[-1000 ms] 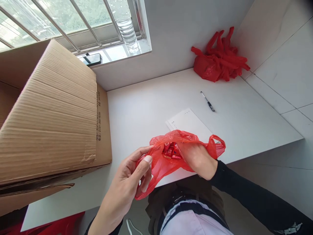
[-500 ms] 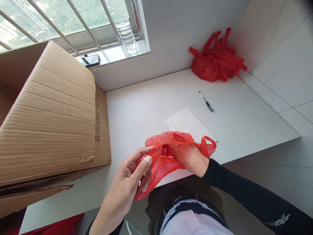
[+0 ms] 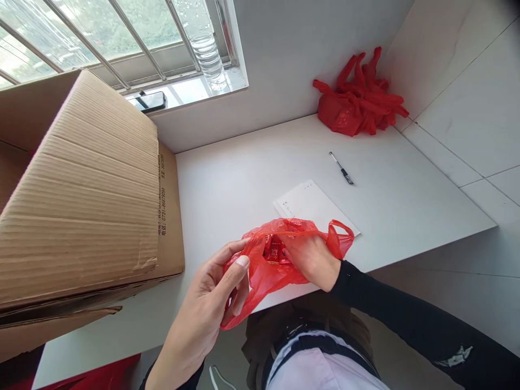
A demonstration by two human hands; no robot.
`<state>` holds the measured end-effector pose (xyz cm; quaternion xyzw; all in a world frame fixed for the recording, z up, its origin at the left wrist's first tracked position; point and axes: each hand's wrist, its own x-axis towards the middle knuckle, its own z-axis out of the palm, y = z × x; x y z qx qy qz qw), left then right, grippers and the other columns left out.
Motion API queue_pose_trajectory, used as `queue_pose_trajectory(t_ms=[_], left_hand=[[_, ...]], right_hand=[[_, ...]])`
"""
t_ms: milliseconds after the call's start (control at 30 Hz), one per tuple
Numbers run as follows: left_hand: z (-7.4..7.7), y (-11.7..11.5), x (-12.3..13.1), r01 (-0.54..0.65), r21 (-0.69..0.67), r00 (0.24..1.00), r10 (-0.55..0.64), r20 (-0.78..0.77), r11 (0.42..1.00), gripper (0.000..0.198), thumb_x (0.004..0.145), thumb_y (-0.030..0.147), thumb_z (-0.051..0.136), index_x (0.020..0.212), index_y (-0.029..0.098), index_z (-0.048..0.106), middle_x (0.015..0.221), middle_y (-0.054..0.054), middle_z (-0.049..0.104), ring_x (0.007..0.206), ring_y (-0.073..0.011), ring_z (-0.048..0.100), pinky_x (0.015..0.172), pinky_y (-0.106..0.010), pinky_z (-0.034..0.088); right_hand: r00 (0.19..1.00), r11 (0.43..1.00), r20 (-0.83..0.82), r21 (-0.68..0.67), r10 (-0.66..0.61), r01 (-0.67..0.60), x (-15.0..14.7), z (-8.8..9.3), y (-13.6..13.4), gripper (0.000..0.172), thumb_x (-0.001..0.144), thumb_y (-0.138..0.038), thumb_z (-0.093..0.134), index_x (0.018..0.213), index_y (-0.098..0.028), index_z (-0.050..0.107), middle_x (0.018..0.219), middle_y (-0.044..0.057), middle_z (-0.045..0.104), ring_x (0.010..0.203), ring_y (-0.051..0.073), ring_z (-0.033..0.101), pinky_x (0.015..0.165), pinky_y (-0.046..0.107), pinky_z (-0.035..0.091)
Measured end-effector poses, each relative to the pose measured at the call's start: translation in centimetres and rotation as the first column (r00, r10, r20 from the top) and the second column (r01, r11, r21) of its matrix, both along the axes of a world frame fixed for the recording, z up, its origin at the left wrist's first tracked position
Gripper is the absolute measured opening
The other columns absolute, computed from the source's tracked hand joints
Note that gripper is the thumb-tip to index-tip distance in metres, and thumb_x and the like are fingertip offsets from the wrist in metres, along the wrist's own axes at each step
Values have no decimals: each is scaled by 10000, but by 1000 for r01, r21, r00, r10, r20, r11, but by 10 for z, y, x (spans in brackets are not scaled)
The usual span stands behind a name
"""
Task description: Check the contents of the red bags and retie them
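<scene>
A thin red plastic bag (image 3: 260, 295) lies at the table's front edge, its mouth spread apart. My left hand (image 3: 213, 295) is closed on the bag's left side, with thumb and fingers pinching the film. Through the opening, several small red wrapped packets (image 3: 274, 252) show inside. My right hand (image 3: 314, 262) reaches into the bag from the right. Its fingers are hidden behind the red film, so what they hold, if anything, does not show. One bag handle (image 3: 340, 234) loops up beside my right wrist.
Sheets of white paper (image 3: 312, 203) lie just behind the bag, with a pen (image 3: 341, 168) farther right. Red bags (image 3: 361, 103) are heaped in the back corner. An open cardboard box (image 3: 101, 189) stands at the left. On the windowsill are a phone (image 3: 150, 101) and a water bottle (image 3: 207, 54).
My right hand has shifted slightly left, deeper into the bag. The right handle has moved a little left too, and more of the packets shows. My left hand keeps its grip.
</scene>
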<state>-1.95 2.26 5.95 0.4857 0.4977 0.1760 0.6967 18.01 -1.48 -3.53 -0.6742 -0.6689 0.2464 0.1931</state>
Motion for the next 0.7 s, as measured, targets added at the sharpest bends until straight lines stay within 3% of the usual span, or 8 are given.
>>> queue_pose_trajectory(t_ms=[200, 300, 500, 700], left_hand=[[3, 3, 1, -4, 23, 1000, 5, -21, 1000, 382, 975, 434, 609, 1298, 231, 618, 482, 103, 407, 466, -79, 210, 490, -223, 229], [2, 4, 2, 2, 19, 1000, -1, -26, 1000, 382, 981, 445, 600, 1294, 227, 618, 475, 108, 404, 473, -73, 199, 527, -228, 235], [0, 5, 3, 68, -18, 998, -68, -8, 998, 458, 980, 488, 593, 1343, 210, 589, 473, 104, 408, 473, -86, 204, 493, -244, 203], [2, 8, 12, -8, 30, 1000, 9, -24, 1000, 431, 995, 454, 585, 1375, 252, 560, 501, 108, 395, 495, -86, 196, 527, -260, 189]], right_hand=[[999, 999, 50, -29, -12, 13, -1, -9, 4, 310, 992, -164, 459, 1251, -169, 628, 1082, 108, 727, 963, 266, 676, 821, 375, 508], [1000, 1000, 8, -16, -22, 22, -2, -14, 12, 249, 1037, -259, 453, 1151, -180, 659, 1029, 72, 731, 916, 229, 677, 825, 343, 486], [985, 991, -111, -51, -132, 127, -11, -24, 32, 357, 1078, -333, 377, 926, -163, 652, 823, 21, 718, 762, 162, 680, 707, 265, 474], [974, 984, -140, -41, -177, 173, -16, -17, 31, 337, 1062, -308, 381, 867, -176, 623, 798, 9, 697, 736, 156, 664, 682, 266, 454]])
